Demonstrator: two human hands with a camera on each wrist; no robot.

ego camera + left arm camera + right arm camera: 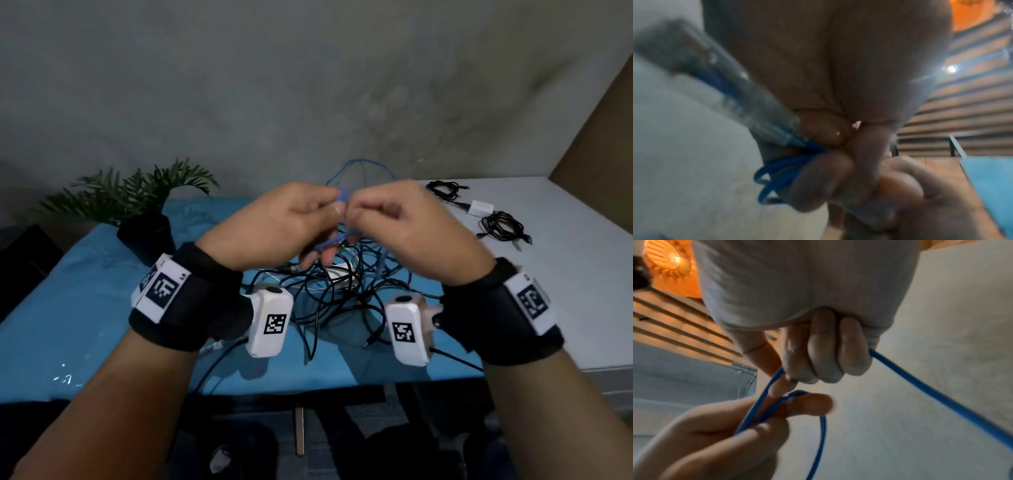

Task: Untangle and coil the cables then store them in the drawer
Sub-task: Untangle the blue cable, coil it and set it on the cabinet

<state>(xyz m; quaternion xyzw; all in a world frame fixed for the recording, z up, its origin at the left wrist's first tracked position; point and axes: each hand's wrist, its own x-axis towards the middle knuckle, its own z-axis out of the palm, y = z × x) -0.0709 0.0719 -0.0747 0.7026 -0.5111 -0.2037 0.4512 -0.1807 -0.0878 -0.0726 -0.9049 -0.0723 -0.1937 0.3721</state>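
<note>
Both hands, left [284,219] and right [407,226], pinch the blue cable [931,389] above the tangle [342,291] on the counter [548,274]. Likely light, limp, springy; grip beside the crossing, not the plug.

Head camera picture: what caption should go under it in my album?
Both hands, left and right, pinch a blue cable above tangled cables.

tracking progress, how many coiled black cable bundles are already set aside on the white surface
2: one black bundle near the far edge, another nearer, past the white adapter. More may hide in the tangle.
</note>
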